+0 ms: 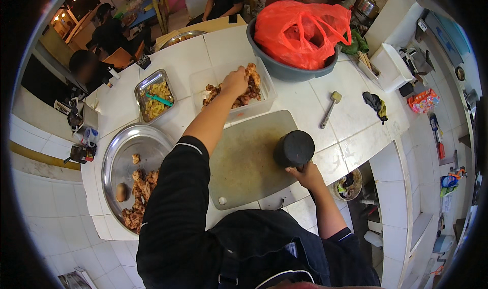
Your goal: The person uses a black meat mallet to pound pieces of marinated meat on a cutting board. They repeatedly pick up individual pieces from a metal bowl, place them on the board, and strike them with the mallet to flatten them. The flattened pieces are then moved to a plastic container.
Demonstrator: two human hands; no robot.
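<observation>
My left hand [235, 83] reaches into a clear plastic container [198, 79] of browned meat pieces [252, 81]; its fingers are curled down at the meat, and whatever they grip is hidden. At the right of a greyish cutting board [244, 182], my right hand [302, 174] grips a black cylindrical object [294, 147]. A round steel platter [114, 151] with meat pieces and a brown oval item [121, 192] lies left of my left arm. Behind it is a steel tray [142, 114] of yellowish food with a teal utensil [158, 99].
A grey tub [305, 73] holding red plastic bags stands at the back right. A metal-handled tool [330, 110] and black-and-yellow cloth [374, 106] lie right of the board. A white bin [391, 68] stands beyond. People [104, 35] sit behind the counter. A bucket [346, 187] sits below the counter edge.
</observation>
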